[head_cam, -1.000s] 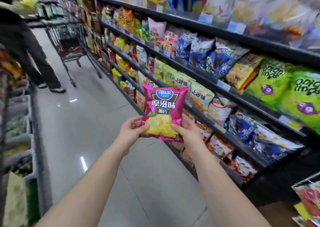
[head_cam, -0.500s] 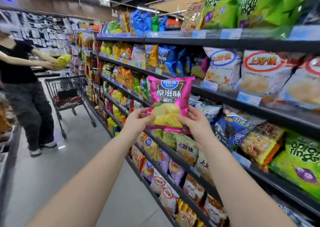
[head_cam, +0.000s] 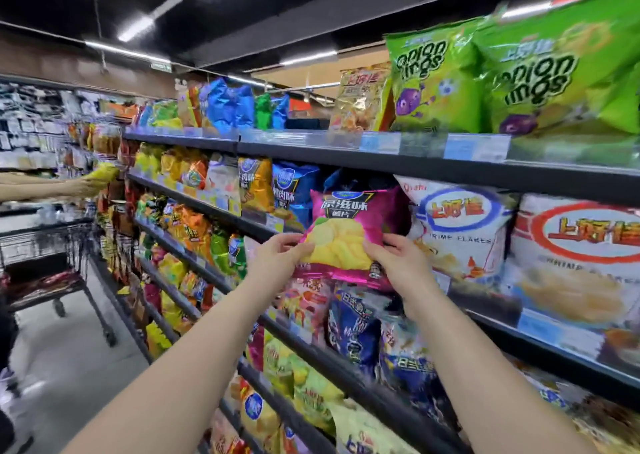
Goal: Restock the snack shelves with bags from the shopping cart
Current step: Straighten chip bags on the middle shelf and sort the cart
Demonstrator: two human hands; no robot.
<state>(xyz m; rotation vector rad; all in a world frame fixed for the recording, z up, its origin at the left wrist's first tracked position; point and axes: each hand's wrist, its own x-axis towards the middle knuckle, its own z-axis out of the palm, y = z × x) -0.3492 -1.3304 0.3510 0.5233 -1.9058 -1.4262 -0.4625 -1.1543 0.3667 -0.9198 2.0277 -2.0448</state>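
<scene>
Holding pink chip bag (head_cam: 349, 225) at the shelf (head_cam: 221, 207) front, left hand (head_cam: 277, 259) pinching its 9 o'clock edge, right hand (head_cam: 398, 266) its 3 o'clock. Best slid upright between blue bags (head_cam: 294, 190) and white bag (head_cam: 460, 231), label outward.

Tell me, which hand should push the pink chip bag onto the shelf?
Probably the right hand. Both hands grip the pink chip bag, but the right one is on the shelf side, next to the white bag; the left hand is toward the aisle.
</scene>
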